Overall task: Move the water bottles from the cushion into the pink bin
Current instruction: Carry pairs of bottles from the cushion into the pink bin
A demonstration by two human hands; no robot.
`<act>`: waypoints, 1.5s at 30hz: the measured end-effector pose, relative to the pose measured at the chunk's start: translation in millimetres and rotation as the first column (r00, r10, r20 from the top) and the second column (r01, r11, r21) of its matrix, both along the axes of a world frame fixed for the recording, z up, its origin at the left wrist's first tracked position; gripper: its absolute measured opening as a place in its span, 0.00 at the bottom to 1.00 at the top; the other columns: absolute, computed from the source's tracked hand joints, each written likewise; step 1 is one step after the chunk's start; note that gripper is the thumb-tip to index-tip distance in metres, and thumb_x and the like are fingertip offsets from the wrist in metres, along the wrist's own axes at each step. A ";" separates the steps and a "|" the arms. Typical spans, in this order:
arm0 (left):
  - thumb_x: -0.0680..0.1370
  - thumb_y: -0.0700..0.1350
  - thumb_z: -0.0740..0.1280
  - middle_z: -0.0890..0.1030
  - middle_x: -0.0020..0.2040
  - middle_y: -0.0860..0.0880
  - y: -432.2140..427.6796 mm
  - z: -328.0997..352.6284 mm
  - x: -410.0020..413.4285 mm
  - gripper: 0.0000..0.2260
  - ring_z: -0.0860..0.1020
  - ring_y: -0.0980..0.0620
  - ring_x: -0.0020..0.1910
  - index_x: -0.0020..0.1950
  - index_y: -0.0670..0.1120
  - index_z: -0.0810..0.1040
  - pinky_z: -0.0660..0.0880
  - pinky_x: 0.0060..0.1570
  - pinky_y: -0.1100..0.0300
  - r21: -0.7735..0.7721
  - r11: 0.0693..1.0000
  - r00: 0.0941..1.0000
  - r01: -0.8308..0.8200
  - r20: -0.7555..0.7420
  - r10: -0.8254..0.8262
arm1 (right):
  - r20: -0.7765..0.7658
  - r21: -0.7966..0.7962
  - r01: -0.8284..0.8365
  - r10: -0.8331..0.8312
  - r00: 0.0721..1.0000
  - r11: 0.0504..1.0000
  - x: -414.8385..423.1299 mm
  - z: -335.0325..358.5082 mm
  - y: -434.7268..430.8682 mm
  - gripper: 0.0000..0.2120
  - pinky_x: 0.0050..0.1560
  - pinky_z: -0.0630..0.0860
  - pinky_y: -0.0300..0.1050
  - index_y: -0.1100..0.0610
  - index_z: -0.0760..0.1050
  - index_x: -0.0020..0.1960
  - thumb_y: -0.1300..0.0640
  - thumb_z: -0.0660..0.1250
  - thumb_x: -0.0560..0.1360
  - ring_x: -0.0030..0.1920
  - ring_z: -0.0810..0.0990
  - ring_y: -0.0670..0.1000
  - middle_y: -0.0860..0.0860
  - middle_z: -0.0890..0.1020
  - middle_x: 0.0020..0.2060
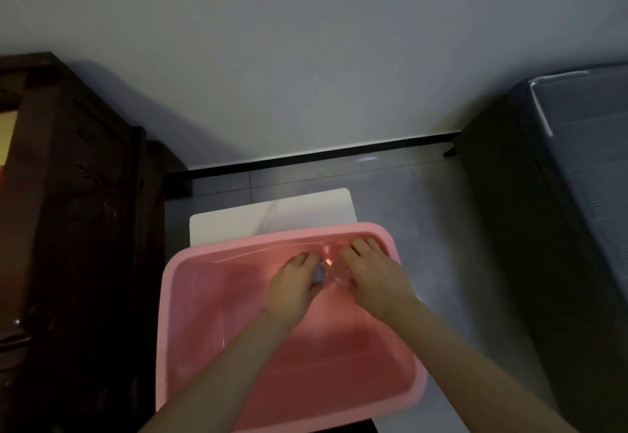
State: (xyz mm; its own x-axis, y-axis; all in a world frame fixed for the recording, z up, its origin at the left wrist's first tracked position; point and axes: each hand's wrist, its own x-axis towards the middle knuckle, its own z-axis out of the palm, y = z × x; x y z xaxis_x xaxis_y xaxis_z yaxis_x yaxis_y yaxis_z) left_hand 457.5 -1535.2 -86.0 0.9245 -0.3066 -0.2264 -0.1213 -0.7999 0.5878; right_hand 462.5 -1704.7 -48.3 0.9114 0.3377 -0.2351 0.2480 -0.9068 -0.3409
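A pink bin (190, 313) stands on a white surface (272, 218) on the floor below me. Both my hands reach into its far end. A clear water bottle (331, 267) lies on its side there, its pale cap (319, 274) pointing left. My left hand (294, 288) wraps around the cap end. My right hand (372, 273) rests over the bottle's body, fingers curled on it. The bottle is mostly hidden by the two hands. No cushion is in view.
A dark wooden cabinet (78, 228) stands close on the left. A dark grey unit with a ribbed top (560, 211) fills the right side. A grey wall and black skirting (323, 154) lie behind, with tiled floor (424, 201) between.
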 end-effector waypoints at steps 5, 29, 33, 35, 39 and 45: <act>0.71 0.56 0.70 0.75 0.63 0.51 14.4 44.7 13.0 0.27 0.72 0.48 0.62 0.68 0.51 0.69 0.71 0.54 0.54 0.144 0.985 0.995 0.092 0.015 -0.095 | 0.023 0.213 0.164 -0.173 0.985 0.963 5.3 39.3 -4.5 0.18 0.53 0.75 0.54 0.56 0.76 0.60 0.59 0.67 0.70 0.59 0.73 0.56 0.52 0.77 0.55; 0.74 0.53 0.70 0.62 0.76 0.48 389.8 307.0 -371.0 0.31 0.57 0.46 0.76 0.74 0.50 0.62 0.59 0.72 0.41 0.002 0.495 0.418 -0.869 0.536 0.733 | 0.488 0.226 -0.598 0.442 0.753 0.769 -148.2 264.2 363.3 0.29 0.70 0.62 0.61 0.47 0.64 0.72 0.40 0.62 0.73 0.73 0.58 0.54 0.51 0.65 0.73; 0.71 0.50 0.74 0.63 0.75 0.46 451.1 320.1 -498.0 0.35 0.61 0.45 0.74 0.74 0.47 0.62 0.63 0.70 0.45 -0.047 0.356 0.283 -0.933 0.514 0.810 | 0.465 0.217 -0.692 0.550 0.693 0.689 -237.0 270.2 460.2 0.31 0.72 0.60 0.62 0.46 0.60 0.73 0.41 0.63 0.73 0.75 0.55 0.54 0.50 0.61 0.75; 0.70 0.47 0.75 0.66 0.73 0.44 474.9 324.3 -550.8 0.37 0.65 0.45 0.72 0.74 0.46 0.62 0.64 0.67 0.53 -0.093 0.282 0.202 -0.955 0.492 0.847 | 0.457 0.230 -0.728 0.589 0.666 0.646 -276.3 271.8 501.4 0.31 0.71 0.62 0.60 0.46 0.60 0.73 0.43 0.64 0.73 0.74 0.56 0.54 0.51 0.61 0.75; 0.69 0.43 0.76 0.70 0.71 0.43 514.8 322.8 -640.8 0.36 0.69 0.45 0.69 0.74 0.45 0.63 0.61 0.62 0.62 -0.122 0.118 0.046 -0.985 0.477 0.878 | 0.411 0.272 -0.778 0.663 0.626 0.566 -349.6 267.2 572.1 0.30 0.69 0.66 0.58 0.47 0.63 0.72 0.47 0.67 0.72 0.73 0.59 0.54 0.51 0.64 0.73; 0.71 0.44 0.74 0.68 0.72 0.43 580.1 308.4 -721.0 0.36 0.67 0.45 0.70 0.75 0.44 0.61 0.63 0.67 0.56 -0.088 0.001 -0.038 -0.996 0.443 0.896 | 0.357 0.235 -0.846 0.767 0.533 0.479 -421.0 254.3 670.5 0.31 0.69 0.65 0.56 0.49 0.65 0.71 0.50 0.69 0.70 0.71 0.60 0.54 0.52 0.67 0.71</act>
